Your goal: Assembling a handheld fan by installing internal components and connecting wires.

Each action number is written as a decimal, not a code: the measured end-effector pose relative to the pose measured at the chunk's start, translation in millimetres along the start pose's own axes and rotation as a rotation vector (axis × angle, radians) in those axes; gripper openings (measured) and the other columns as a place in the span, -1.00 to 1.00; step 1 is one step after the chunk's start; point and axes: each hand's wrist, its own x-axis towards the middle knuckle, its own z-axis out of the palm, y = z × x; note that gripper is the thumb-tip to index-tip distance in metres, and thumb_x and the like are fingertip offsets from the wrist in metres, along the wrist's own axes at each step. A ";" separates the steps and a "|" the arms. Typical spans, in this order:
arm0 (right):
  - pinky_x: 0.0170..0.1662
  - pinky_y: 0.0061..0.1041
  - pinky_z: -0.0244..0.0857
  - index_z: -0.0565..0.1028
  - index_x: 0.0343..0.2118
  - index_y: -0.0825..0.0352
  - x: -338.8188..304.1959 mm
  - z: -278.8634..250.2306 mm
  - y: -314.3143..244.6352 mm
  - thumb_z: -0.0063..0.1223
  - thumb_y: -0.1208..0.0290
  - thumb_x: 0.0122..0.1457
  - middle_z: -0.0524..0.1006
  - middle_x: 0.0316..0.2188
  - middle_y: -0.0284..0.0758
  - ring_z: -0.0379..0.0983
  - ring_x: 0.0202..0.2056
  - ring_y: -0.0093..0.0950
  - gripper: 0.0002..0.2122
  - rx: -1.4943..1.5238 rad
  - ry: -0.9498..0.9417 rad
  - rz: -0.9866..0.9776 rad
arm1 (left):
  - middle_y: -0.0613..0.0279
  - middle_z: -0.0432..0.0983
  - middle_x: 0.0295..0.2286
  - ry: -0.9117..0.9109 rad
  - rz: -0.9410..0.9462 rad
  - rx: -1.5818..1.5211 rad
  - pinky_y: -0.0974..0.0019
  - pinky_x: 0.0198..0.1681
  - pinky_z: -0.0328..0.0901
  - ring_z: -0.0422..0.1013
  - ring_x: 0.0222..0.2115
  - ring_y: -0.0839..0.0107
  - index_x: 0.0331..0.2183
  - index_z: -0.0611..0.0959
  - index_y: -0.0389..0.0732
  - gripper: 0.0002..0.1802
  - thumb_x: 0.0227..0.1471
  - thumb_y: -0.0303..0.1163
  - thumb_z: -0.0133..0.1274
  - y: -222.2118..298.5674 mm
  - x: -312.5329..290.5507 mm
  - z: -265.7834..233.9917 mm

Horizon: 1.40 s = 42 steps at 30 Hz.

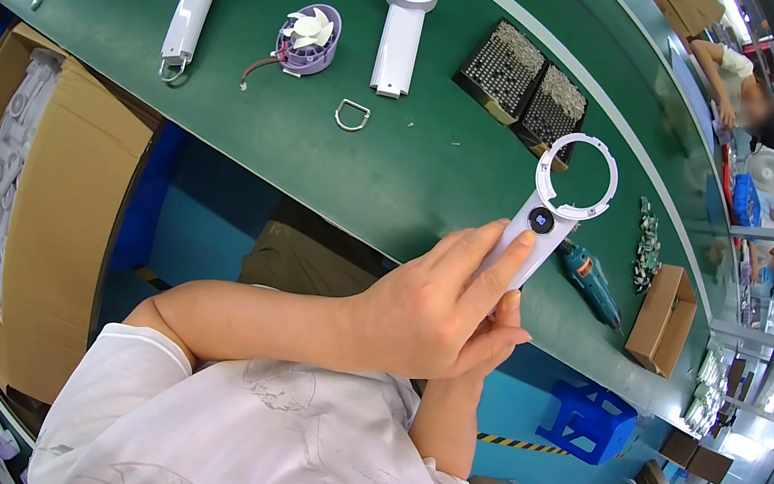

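A white handheld fan housing [520, 248] with an open ring head is tilted up over the near edge of the green table. My left hand [434, 295] is closed on its handle, with the fingertips along the front face near a round black display that is lit. Partly hidden behind it, my right hand [495, 345] grips the handle's lower end. Two white handheld fans [400, 36] [193, 9] lie farther left. Between them sits a lilac fan head [309, 42] with white blades and a red wire. A D-shaped metal ring [352, 115] lies nearer me.
Two black trays of small metal parts [506, 63] stand beyond the housing. A teal electric screwdriver [593, 283], small circuit boards [646, 248] and an open cardboard box [664, 321] are to the right. A large carton [71, 222] of white parts stands left; a blue stool [589, 421] is below.
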 end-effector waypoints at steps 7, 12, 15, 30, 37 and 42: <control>0.08 -0.34 0.35 0.30 0.14 0.60 -0.2 -7.7 2.0 -0.14 0.17 0.34 0.47 0.02 -0.09 0.46 0.01 -0.29 -0.47 0.029 0.004 0.041 | -0.46 0.34 -0.08 -0.058 -0.060 -0.053 0.09 -0.10 0.43 0.43 -0.19 -0.19 0.12 0.31 -0.63 -0.13 -0.04 -0.24 0.30 -1.9 -2.4 -3.4; 0.05 -0.37 0.38 0.31 0.14 0.61 -1.9 0.7 3.6 -0.13 0.19 0.34 0.48 0.01 -0.08 0.47 0.00 -0.29 -0.47 0.029 -0.016 -0.010 | -0.47 0.33 -0.07 -0.014 -0.034 -0.048 0.08 -0.09 0.42 0.43 -0.18 -0.20 0.13 0.30 -0.64 -0.13 -0.03 -0.26 0.29 1.3 -3.3 -3.6; 0.03 -0.37 0.40 0.31 0.14 0.63 -1.7 3.8 2.6 -0.11 0.20 0.34 0.48 0.01 -0.07 0.48 -0.01 -0.29 -0.47 0.007 -0.022 -0.015 | -0.49 0.33 -0.06 -0.004 -0.024 -0.050 0.07 -0.09 0.42 0.43 -0.17 -0.22 0.14 0.30 -0.64 -0.13 -0.04 -0.27 0.29 2.6 -2.5 -6.0; 0.09 -0.34 0.33 0.28 0.16 0.61 -10.1 0.7 2.1 -0.15 0.15 0.35 0.44 0.03 -0.06 0.43 0.04 -0.27 -0.45 0.012 -0.074 -0.002 | -0.35 0.34 -0.09 -0.048 -0.066 -0.056 0.12 -0.11 0.42 0.42 -0.17 -0.13 0.10 0.37 -0.59 -0.20 -0.05 -0.30 0.31 16.4 -5.8 -13.6; 0.07 -0.34 0.35 0.28 0.17 0.59 -20.1 1.6 1.4 -0.16 0.15 0.33 0.45 0.04 -0.06 0.44 0.02 -0.27 -0.45 0.110 -0.103 -0.006 | -0.38 0.33 -0.06 -0.042 0.001 0.008 0.10 -0.08 0.42 0.41 -0.13 -0.17 0.15 0.32 -0.57 -0.13 -0.12 -0.35 0.32 34.2 -11.0 -18.1; -0.16 -0.40 0.49 0.41 0.09 0.63 -31.9 20.2 -2.5 0.01 0.45 0.27 0.51 -0.03 -0.09 0.53 -0.16 -0.31 -0.60 -0.169 0.061 -0.179 | -0.28 0.43 -0.04 0.003 -0.185 -0.182 0.19 -0.08 0.42 0.48 -0.10 0.04 0.20 0.28 -0.56 -0.16 0.03 -0.36 0.29 44.0 -26.0 -19.1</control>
